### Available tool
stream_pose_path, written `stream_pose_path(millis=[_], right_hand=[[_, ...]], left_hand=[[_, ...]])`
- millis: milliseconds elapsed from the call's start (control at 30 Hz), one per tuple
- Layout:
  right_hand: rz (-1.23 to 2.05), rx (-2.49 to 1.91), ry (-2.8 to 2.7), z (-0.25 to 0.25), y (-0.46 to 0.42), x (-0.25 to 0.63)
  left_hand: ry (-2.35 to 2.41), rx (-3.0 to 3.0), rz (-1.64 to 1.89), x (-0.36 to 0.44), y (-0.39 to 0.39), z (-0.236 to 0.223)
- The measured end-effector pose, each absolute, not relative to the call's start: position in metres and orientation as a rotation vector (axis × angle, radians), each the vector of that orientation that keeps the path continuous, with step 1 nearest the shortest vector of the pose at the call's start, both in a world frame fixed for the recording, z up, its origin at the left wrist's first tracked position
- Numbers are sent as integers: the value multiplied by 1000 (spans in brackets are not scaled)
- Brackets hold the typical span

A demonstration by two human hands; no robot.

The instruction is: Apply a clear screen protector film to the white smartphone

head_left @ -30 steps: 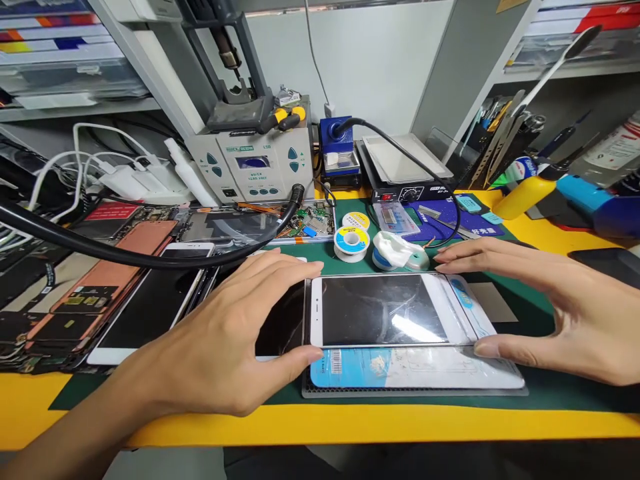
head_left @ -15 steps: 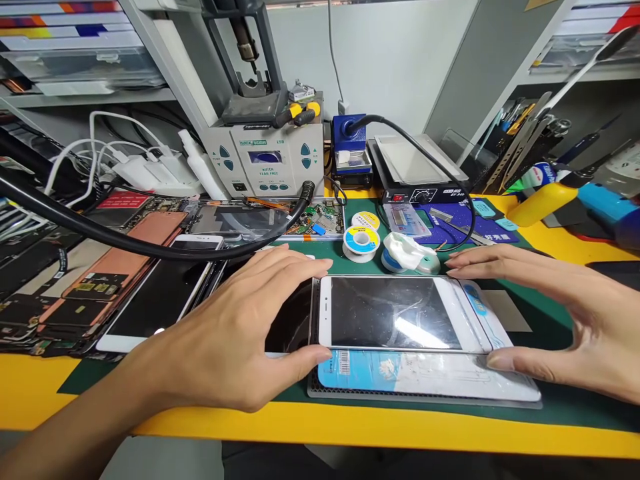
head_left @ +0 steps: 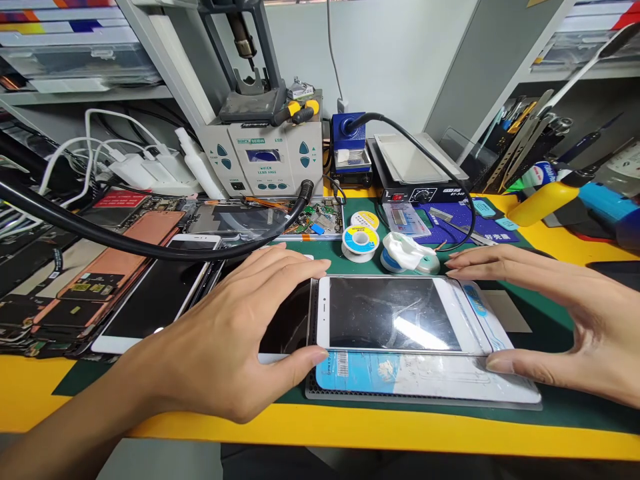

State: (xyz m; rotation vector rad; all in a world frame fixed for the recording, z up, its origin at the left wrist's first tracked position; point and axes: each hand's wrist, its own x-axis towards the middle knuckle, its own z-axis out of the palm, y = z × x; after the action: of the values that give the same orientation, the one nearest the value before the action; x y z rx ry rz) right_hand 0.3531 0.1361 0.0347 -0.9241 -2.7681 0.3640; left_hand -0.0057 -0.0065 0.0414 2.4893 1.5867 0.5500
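Note:
A white-framed smartphone point(head_left: 393, 313) lies flat, screen up, with light glaring off its dark glass. My left hand point(head_left: 240, 327) spans its left end, thumb at the near corner and fingertips at the far one. My right hand point(head_left: 575, 320) does the same at the right end, thumb along the near edge and fingers at the far side. Beneath the phone is a blue and white package point(head_left: 425, 373) with a barcode, resting on a flat plate with a perforated edge. Another dark-screened phone point(head_left: 290, 320) is partly hidden behind my left hand.
A solder spool point(head_left: 360, 243) and a white cloth-like lump point(head_left: 407, 250) sit behind the phone. A thick black hose point(head_left: 150, 248) arches across the left, over several phones and parts. Behind stand a hot-air station point(head_left: 265, 160), a soldering iron stand point(head_left: 349, 140) and a heating plate point(head_left: 420, 160).
The view has shifted very slightly. Both hands keep their places at the phone's ends, and the phone stays on the package.

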Motion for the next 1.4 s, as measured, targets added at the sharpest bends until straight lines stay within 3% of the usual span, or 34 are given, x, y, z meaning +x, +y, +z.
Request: stream_pose_path(millis=[1400], right_hand=[[348,-759,-2770,35,140,349]], left_hand=[[1477,2572,599,-6,-4,43]])
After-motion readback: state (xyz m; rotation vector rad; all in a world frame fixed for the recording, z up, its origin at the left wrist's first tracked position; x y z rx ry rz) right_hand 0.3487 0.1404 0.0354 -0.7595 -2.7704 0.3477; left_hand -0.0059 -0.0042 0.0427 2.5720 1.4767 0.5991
